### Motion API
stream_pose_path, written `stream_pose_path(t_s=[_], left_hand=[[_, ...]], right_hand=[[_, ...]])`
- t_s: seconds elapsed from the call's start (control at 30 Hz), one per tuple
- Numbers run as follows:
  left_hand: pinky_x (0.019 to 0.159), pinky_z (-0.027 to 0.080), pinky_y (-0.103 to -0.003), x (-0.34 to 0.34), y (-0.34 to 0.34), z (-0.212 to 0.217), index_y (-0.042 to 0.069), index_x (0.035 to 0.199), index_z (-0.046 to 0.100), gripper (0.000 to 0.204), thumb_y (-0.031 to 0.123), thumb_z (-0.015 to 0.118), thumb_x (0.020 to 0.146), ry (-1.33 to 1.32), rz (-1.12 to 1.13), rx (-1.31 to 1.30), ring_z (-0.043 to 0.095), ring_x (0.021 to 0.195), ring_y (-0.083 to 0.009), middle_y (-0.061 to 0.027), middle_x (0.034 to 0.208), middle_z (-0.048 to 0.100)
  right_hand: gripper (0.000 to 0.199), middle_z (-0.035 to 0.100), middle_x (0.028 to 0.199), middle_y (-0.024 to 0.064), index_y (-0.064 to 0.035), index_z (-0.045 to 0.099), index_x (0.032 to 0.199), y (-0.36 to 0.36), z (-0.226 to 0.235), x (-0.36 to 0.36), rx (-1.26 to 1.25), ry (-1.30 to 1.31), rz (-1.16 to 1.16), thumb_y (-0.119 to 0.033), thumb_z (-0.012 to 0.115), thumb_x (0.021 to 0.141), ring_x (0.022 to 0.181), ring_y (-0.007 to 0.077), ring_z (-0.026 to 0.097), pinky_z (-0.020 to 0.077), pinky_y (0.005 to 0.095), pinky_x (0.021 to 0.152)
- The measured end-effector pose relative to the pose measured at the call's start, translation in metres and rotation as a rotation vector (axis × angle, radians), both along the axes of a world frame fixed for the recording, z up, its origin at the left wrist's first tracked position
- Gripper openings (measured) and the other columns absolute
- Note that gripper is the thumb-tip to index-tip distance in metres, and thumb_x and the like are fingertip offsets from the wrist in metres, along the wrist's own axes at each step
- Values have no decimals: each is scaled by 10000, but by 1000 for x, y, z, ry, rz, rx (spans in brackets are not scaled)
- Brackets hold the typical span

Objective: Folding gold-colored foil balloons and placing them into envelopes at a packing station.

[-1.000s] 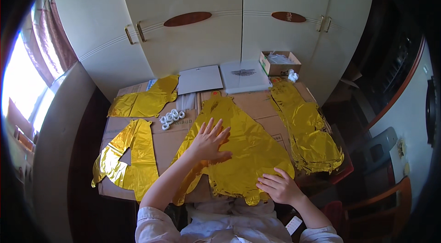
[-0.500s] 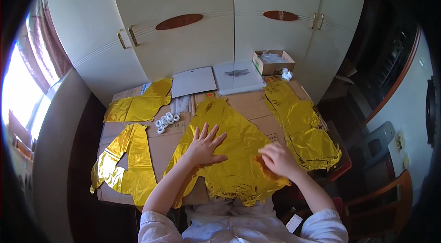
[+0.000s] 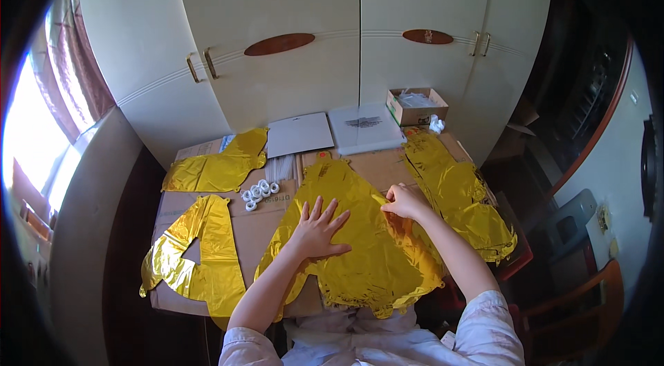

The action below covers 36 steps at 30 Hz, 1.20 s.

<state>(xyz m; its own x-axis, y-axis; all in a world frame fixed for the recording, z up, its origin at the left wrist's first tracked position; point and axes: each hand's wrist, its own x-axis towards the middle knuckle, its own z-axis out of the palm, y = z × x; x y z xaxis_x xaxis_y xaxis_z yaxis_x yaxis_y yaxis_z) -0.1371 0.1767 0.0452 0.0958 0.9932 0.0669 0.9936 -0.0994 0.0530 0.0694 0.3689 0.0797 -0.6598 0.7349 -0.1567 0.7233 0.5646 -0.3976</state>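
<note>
A deflated gold foil balloon [image 3: 360, 276] lies spread across the near middle of the cardboard-covered table. My left hand [image 3: 321, 233] rests on it, palm down and fingers spread. At its right side my right hand [image 3: 407, 203] pinches the foil's edge, which lifts and curls below the fingers. Three other flat gold foil balloons surround it: one with a hole [image 3: 223, 248] at the near left, a bent one [image 3: 228, 164] at the far left, and a crumpled one [image 3: 460, 189] on the right.
Several small white rolls [image 3: 259, 191] sit on the cardboard [image 3: 266, 231] left of centre. Behind them are a grey-white panel [image 3: 300, 135], a clear plastic package [image 3: 365, 129] and an open box [image 3: 416, 107]. A white cabinet [image 3: 277, 86] stands behind the table; a wooden chair [image 3: 595, 307] is at right.
My right hand has moved up and slightly left along the foil, raising its right edge. My left hand stays spread on the balloon. The whole view has shifted slightly.
</note>
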Motion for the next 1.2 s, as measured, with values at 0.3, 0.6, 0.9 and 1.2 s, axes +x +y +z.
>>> stream_pose_path(t_s=[0.3,0.6,0.9,1.2], left_hand=[[1137,111,-636,2,0,4,253,1510,303,931,777,499,766,-15,11,-12,136,1447,-450,-179,1566,235],[1138,107,-633,-1,-2,2,260,1516,289,935,781,493,767,-8,7,0,135,1448,-446,-177,1566,234],[1131,116,-642,0,0,3,199,1442,426,890,775,496,767,-18,4,-3,157,1440,-450,-181,1562,242],[1120,135,-654,-1,0,3,98,1275,571,838,760,512,765,-7,0,-13,162,1435,-462,-194,1555,249]], right_hand=[[467,650,1033,135,2,581,1115,-3,-20,-2,-289,323,-69,-390,676,881,964,199,615,487,339,814],[662,618,1137,162,61,540,1218,-23,-3,6,-597,242,126,-536,554,934,1030,209,578,460,333,912],[301,637,1171,95,-23,665,1119,-26,-24,7,90,325,617,-202,510,932,1166,269,525,422,381,999],[353,658,1220,-26,-118,717,1110,-17,-35,-4,203,283,597,-352,685,848,1230,196,512,395,376,1038]])
